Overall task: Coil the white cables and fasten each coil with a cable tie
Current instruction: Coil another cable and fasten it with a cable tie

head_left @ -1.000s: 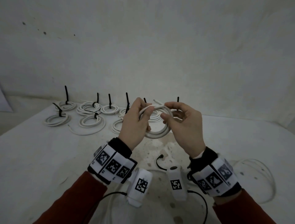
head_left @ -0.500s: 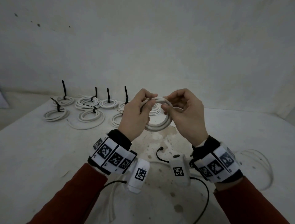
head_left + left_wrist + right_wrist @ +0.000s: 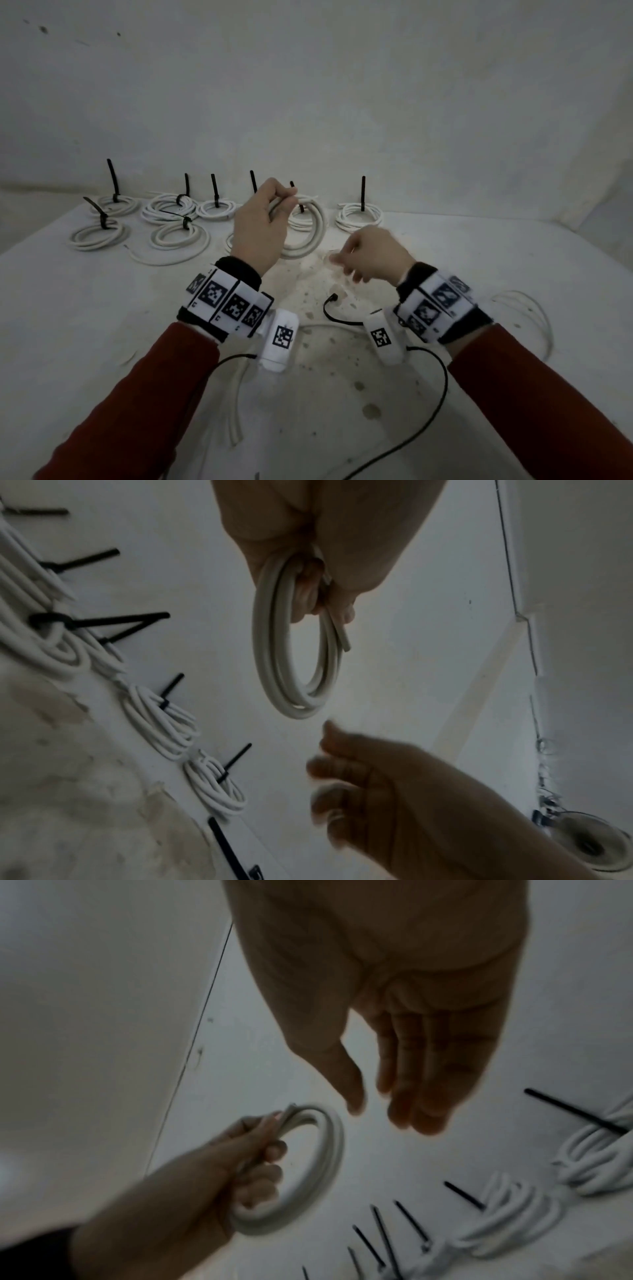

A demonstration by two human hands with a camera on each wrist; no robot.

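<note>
L hand [image 3: 262,228] is up above the table [image 3: 479,260], fingers and thumb curled round the top of a white coil [image 3: 310,236], which hangs below it as an upright ring, clear of the table. No tie on this coil. The L wrist view shows the coil [image 3: 294,653] as a few loops, with one cut end sticking out just below the fingers [image 3: 308,593]. The R wrist view shows the same grip from the side: L hand [image 3: 240,1167] wrapped on the near edge of the coil [image 3: 325,1164].

R hand [image 3: 368,255] is off the coil, lower and to the right, a bit blurred. It holds nothing. From the R wrist cam the R hand [image 3: 404,1053] has fingers [image 3: 428,1085] nearly straight and together, thumb apart, palm bare. In the L wrist view the R hand [image 3: 394,783] sits just below the coil's bottom, not touching it.

At the back of the table lie finished coils [image 3: 171,209] in a loose group, each cinched with a black tie [image 3: 186,186] whose tail stands up. One more tied coil [image 3: 359,216] lies apart, right of the held one. A loose black tie [image 3: 224,845] lies flat on the table in the L wrist view. Loose white cable [image 3: 236,404] runs on the table near the body, btw the forearms. Red sleeves [image 3: 137,404], marker bands [image 3: 226,303] on both wrists, thin black cam leads [image 3: 435,404] trailing from them.
</note>
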